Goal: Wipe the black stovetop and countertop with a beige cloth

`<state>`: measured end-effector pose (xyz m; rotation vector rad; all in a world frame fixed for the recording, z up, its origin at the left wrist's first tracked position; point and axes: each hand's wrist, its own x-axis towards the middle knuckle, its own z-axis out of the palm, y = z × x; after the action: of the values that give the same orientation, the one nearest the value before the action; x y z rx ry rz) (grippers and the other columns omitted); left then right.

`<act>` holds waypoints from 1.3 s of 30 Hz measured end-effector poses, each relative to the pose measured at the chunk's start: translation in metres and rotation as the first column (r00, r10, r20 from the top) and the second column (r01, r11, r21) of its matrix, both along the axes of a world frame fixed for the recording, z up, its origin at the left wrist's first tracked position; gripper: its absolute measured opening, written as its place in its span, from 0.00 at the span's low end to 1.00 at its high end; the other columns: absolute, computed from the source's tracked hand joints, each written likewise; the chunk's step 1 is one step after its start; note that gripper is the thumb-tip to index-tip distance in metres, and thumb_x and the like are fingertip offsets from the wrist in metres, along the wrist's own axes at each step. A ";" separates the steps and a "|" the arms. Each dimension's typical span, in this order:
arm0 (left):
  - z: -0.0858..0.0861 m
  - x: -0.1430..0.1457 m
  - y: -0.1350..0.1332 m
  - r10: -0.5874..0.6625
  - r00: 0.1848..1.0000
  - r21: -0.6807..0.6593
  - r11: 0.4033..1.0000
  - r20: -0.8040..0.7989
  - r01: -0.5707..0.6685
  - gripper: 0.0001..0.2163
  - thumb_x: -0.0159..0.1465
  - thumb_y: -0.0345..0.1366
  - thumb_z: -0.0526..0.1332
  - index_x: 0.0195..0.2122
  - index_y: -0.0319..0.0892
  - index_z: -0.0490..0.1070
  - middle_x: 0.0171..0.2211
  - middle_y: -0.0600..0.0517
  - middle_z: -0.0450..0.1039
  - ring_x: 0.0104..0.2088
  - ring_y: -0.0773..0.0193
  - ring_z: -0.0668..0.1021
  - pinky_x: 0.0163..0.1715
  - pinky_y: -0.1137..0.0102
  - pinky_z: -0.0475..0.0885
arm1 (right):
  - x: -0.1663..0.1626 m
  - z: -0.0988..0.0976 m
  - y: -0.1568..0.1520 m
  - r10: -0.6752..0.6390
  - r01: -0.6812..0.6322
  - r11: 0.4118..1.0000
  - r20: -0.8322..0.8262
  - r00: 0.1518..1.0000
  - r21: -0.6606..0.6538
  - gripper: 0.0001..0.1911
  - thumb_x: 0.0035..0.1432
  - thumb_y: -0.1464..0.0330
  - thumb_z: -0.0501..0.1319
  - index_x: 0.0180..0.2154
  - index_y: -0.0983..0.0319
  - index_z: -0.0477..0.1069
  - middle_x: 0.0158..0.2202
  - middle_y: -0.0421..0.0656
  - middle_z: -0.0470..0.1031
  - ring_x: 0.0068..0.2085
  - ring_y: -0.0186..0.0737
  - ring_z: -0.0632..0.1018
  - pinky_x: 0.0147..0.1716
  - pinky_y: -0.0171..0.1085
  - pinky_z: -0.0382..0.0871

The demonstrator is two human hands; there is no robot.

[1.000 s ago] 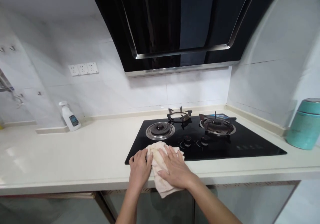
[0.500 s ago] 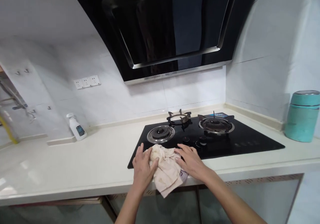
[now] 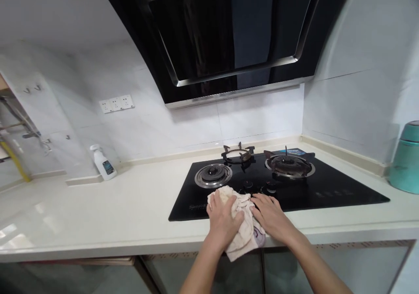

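A crumpled cream cloth (image 3: 238, 224) lies on the front edge of the black glass gas hob (image 3: 327, 189) and hangs a little over the counter's lip. My left hand (image 3: 223, 217) presses flat on the cloth's left part, fingers stretched out. My right hand (image 3: 271, 215) lies flat on its right part, just in front of the two control knobs (image 3: 258, 187). The left burner (image 3: 213, 174) has no pan support; a loose black pan support (image 3: 238, 153) rests behind it. The right burner (image 3: 289, 164) carries its support.
A black range hood (image 3: 229, 36) hangs low above the hob. A white spray bottle (image 3: 104, 163) stands by the back wall at left. A teal canister (image 3: 407, 158) stands at the far right. Wall sockets (image 3: 116, 103) are on the tiles. The cream countertop (image 3: 98, 206) stretches left.
Both hands and the cloth have slid to the right along the hob's front edge, from its left corner to in front of the knobs. The hands are now closer together on the cloth.
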<state>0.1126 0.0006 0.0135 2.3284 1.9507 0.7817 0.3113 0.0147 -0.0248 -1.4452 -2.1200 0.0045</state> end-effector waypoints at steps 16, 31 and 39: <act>0.020 -0.151 0.035 0.317 0.948 -0.086 0.944 -0.022 -0.317 0.19 0.66 0.43 0.56 0.57 0.55 0.74 0.67 0.45 0.63 0.67 0.48 0.67 0.63 0.45 0.65 | 0.004 -0.001 0.000 -0.015 0.015 0.996 0.001 1.000 -0.083 0.30 0.73 0.51 0.42 0.60 0.55 0.72 0.67 0.46 0.68 0.70 0.47 0.65 0.69 0.54 0.52; 0.022 -0.253 0.021 0.620 0.766 -0.003 0.777 -0.167 -0.630 0.23 0.69 0.45 0.50 0.62 0.48 0.71 0.66 0.37 0.64 0.68 0.40 0.63 0.64 0.38 0.57 | 0.002 -0.003 0.000 -0.012 0.013 0.997 0.005 1.000 -0.077 0.31 0.72 0.50 0.43 0.61 0.56 0.73 0.68 0.47 0.68 0.70 0.48 0.65 0.69 0.55 0.51; 0.014 -0.213 -0.019 0.613 0.764 0.067 0.787 -0.199 -0.614 0.21 0.69 0.44 0.52 0.57 0.42 0.73 0.58 0.35 0.70 0.60 0.45 0.72 0.60 0.52 0.66 | 0.003 -0.006 0.000 0.005 -0.007 0.997 -0.033 0.999 -0.079 0.31 0.72 0.48 0.43 0.60 0.54 0.73 0.68 0.47 0.68 0.70 0.50 0.64 0.70 0.56 0.50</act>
<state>-0.1004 -0.0180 0.0279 1.8036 2.8674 0.5401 0.3141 0.0144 -0.0307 -1.4738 -2.1189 0.1146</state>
